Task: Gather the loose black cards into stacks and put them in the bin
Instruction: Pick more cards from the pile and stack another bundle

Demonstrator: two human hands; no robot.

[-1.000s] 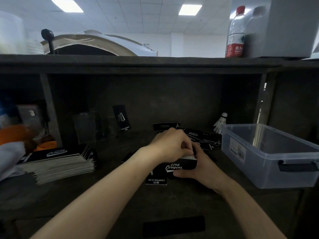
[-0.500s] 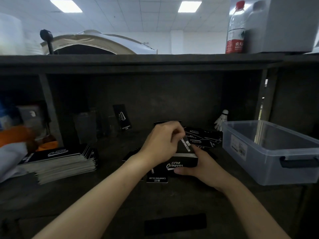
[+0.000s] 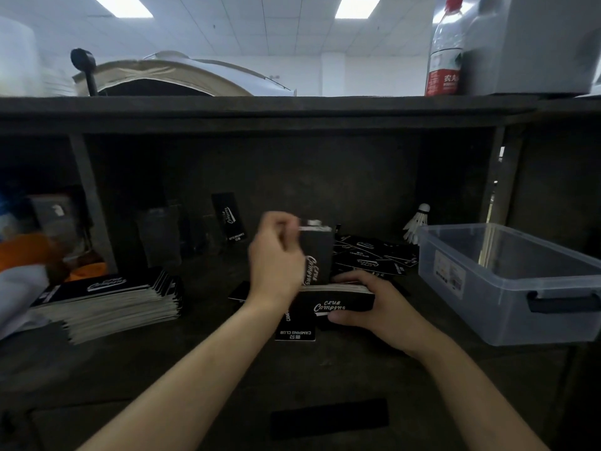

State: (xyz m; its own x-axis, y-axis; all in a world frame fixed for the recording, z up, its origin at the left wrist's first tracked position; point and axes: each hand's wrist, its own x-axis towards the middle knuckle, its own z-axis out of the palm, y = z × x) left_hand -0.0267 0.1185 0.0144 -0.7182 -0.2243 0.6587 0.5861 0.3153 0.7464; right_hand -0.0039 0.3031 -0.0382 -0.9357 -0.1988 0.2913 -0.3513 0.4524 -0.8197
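On the dark, worn desk surface (image 3: 325,369), under a dark shelf (image 3: 260,107), the left hand (image 3: 276,258) pinches one black card (image 3: 320,252) upright over the small stack (image 3: 338,302) gripped by the right hand (image 3: 380,307). Loose cards (image 3: 370,258) lie just beyond, and the clear bin (image 3: 487,307) stands at the right. Lit ceiling panels (image 3: 357,6) show far above.

Loose black cards (image 3: 370,258) in a scatter left of the clear bin (image 3: 481,297), small stack (image 3: 338,302) nearer, one card (image 3: 320,255) upright.
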